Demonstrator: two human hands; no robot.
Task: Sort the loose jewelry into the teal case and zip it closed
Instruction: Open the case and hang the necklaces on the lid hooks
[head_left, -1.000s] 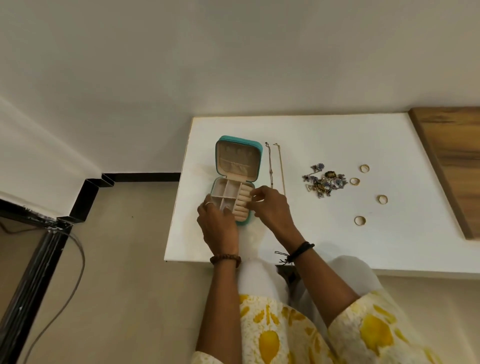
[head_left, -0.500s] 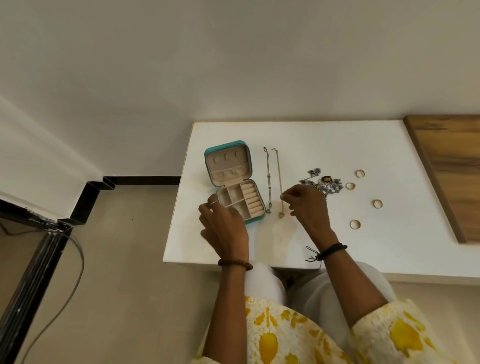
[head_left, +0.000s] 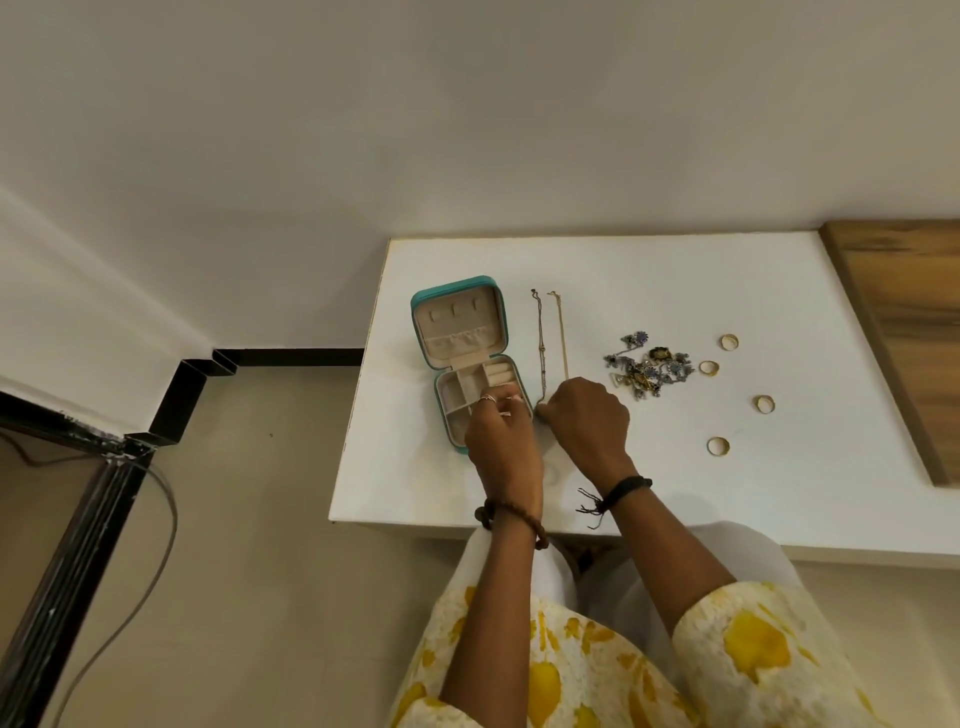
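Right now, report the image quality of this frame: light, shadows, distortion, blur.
Head view: soft, even light, no glare on the white table; faint shadows under the left hand and right hand. Wide-angle bending curves the table edges. The jewelry pile is too small to resolve piece by piece; the teal case reads clearly.

- Soft, even indoor light; no hard glare on the white bench (head_left: 675, 291).
- Faint, diffuse shadows lie on the bench just beneath the hands (head_left: 561, 426).
- Wide-angle distortion bends straight lines away from the bench, most of all the black frame (head_left: 78, 545) at its left.
- Fine detail is soft; small jewelry looks slightly smeared.
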